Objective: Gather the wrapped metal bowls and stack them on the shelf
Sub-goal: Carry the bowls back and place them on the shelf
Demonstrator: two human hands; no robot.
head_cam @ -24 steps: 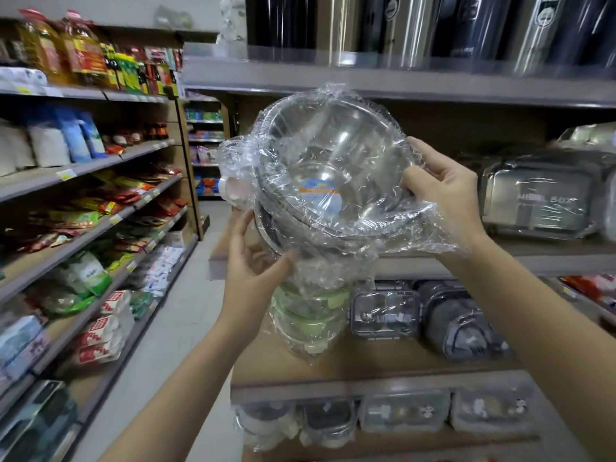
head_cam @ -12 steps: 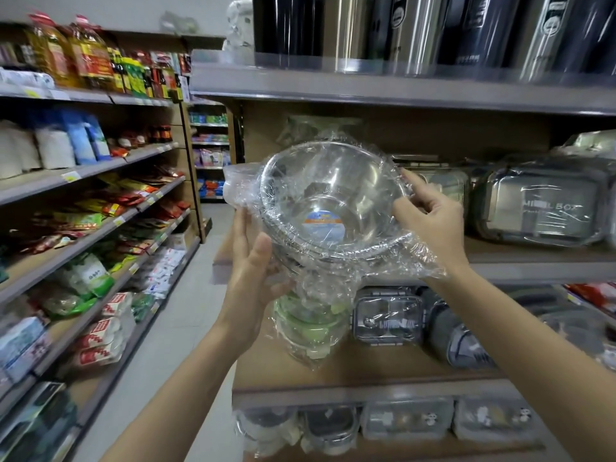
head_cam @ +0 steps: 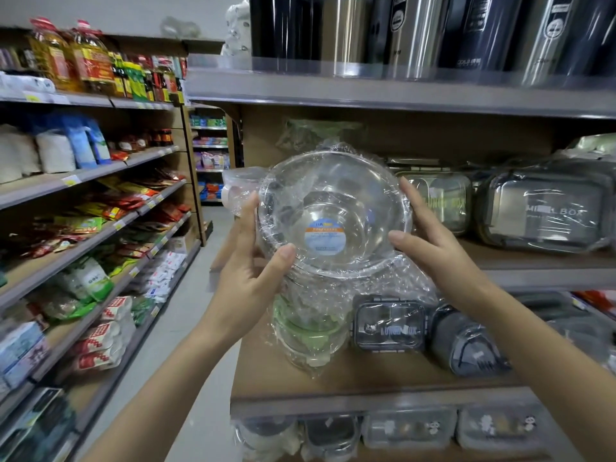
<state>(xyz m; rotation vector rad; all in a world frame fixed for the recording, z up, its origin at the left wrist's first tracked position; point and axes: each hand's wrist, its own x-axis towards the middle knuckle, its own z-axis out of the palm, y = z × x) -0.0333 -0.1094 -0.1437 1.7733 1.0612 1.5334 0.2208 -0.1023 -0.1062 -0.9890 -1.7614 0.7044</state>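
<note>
A stack of shiny metal bowls wrapped in clear plastic film is tilted so its open side faces me, with a round blue and orange label on the inner bottom. My left hand grips its lower left rim, thumb on the front. My right hand presses against its right rim. The stack hovers at the level of the wooden middle shelf, near that shelf's left end. Loose film hangs below the bowls.
Wrapped steel lunch boxes stand on the middle shelf to the right. Below lie green-lidded containers and a grey lunch box. Metal flasks line the top shelf. Grocery shelves flank the aisle on the left.
The wrapped bowls have moved down and away from me, toward the middle shelf, with both hands still on them. The view has shifted a little to the left.
</note>
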